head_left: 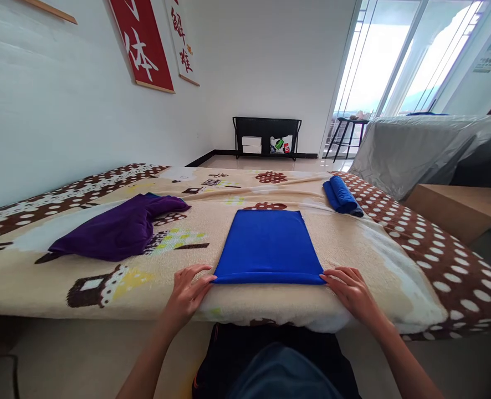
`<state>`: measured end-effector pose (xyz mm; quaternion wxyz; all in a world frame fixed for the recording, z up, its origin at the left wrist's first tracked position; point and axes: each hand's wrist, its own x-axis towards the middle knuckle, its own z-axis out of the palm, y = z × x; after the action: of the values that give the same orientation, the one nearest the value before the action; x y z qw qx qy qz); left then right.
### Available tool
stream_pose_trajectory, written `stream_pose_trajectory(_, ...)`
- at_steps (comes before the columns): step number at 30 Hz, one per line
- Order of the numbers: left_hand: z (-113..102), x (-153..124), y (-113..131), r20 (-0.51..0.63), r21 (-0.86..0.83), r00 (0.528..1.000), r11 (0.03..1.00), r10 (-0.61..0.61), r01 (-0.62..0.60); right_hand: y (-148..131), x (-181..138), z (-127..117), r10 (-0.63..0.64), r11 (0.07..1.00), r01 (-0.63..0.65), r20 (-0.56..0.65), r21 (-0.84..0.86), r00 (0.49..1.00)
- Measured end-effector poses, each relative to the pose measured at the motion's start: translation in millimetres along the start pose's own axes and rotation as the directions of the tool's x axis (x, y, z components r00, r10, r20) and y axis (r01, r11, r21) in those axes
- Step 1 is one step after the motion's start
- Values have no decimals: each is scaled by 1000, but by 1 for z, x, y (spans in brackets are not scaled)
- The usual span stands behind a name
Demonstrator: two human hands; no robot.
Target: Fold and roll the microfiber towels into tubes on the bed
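A bright blue folded cloth [269, 241] lies flat on the patterned blanket in front of me, its near edge turned over into a narrow band. My left hand [187, 293] pinches the near left corner between thumb and fingers. At the opposite near corner, my right hand [349, 291] grips the edge the same way. Farther off to the right rests a rolled blue cloth [342, 195]. On the left lies a loosely heaped purple cloth [112, 228], with a bit of teal showing at its top.
The cream and brown blanket [229, 307] covers a bed. Beyond it stand a black rack [267, 130] by the wall and a dark stool [349, 133] near the window. On the right are a plastic-covered piece of furniture [428, 144] and a cardboard box [461, 208].
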<state>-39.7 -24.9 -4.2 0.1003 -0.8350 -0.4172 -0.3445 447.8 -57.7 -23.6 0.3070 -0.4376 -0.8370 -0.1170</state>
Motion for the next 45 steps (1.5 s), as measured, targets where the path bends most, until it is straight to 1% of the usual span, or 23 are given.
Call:
stream_pose_trajectory(2, -6, -3, 5, 43, -17, 999, 1000, -8, 9, -1, -2, -6, 7, 1000, -7, 14, 23, 1000)
stream_pose_trajectory(5, -12, -5, 11, 146, -44, 987, 996, -64, 71, -4, -3, -12, 34, 997, -38, 60, 66, 998)
stream_pose_trajectory(7, -12, -3, 16, 225, -44, 968, 991, -112, 125, -7, -1, -13, 77, 992, -86, 96, 90, 992)
stream_pose_trajectory(9, -7, 2, 20, 266, -16, 951, 985, -159, 169, -13, 5, -9, 145, 986, -154, 114, 72, 983)
stream_pose_trajectory(10, -2, 5, 24, 257, 15, 948, 981, -189, 192, -17, 10, -5, 185, 981, -190, 107, 38, 977)
stream_pose_trajectory(11, 3, 9, 28, 218, 60, 947, 972, -235, 227, -22, 15, -1, 233, 973, -232, 81, -15, 969)
stream_pose_trajectory(13, 15, 19, 41, 63, 170, 938, 930, -340, 325, -35, 28, 10, 333, 930, -335, -39, -153, 942)
stream_pose_trajectory(15, 29, 30, 61, -99, 253, 920, 884, -380, 392, -53, 42, 24, 383, 870, -420, -183, -257, 905)
stream_pose_trajectory(16, 36, 36, 72, -154, 272, 921, 880, -358, 388, -63, 49, 31, 378, 857, -436, -239, -274, 894)
stream_pose_trajectory(18, 51, 46, 96, -170, 265, 957, 924, -236, 275, -85, 61, 46, 302, 899, -370, -279, -234, 911)
stream_pose_trajectory(20, 65, 53, 114, -115, 201, 991, 976, -62, 84, -105, 69, 59, 168, 970, -204, -247, -130, 954)
stream_pose_trajectory(21, 71, 55, 119, -81, 158, 997, 988, 18, -5, -111, 71, 64, 97, 990, -116, -218, -75, 971)
stream_pose_trajectory(23, 76, 54, 118, -17, 89, 992, 989, 123, -121, -115, 70, 69, -3, 1000, 2, -148, -6, 989)
stream_pose_trajectory(25, 72, 46, 105, 19, 73, 989, 986, 148, -149, -104, 62, 66, -15, 1000, 14, -109, -6, 994)
stream_pose_trajectory(29, 47, 25, 70, 73, 138, 996, 988, 57, -67, -66, 34, 45, 114, 986, -128, -126, -110, 985)
stream_pose_trajectory(31, 39, 20, 68, 73, 186, 997, 983, -17, 3, -58, 26, 36, 180, 966, -203, -143, -162, 973)
stream_pose_trajectory(33, 41, 25, 79, 57, 209, 997, 977, -42, 30, -64, 28, 35, 207, 956, -235, -162, -174, 965)
stream_pose_trajectory(34, 46, 29, 90, 66, 196, 998, 981, -18, 5, -72, 33, 36, 191, 964, -215, -157, -154, 969)
stream_pose_trajectory(37, 67, 48, 123, 152, 75, 980, 987, 127, -139, -101, 56, 47, 73, 997, -74, -61, -17, 995)
stream_pose_trajectory(38, 74, 53, 130, 175, 42, 974, 987, 146, -156, -109, 63, 51, 49, 999, -48, -21, 20, 999)
stream_pose_trajectory(39, 78, 57, 133, 186, 30, 973, 989, 136, -144, -113, 69, 53, 49, 998, -50, 10, 36, 999)
stream_pose_trajectory(41, 80, 60, 127, 187, 63, 981, 996, 50, -63, -110, 73, 55, 113, 994, -113, 41, 1, 993)
stream_pose_trajectory(45, 59, 45, 80, 177, 187, 975, 977, -136, 102, -74, 54, 44, 270, 952, -262, 26, -158, 963)
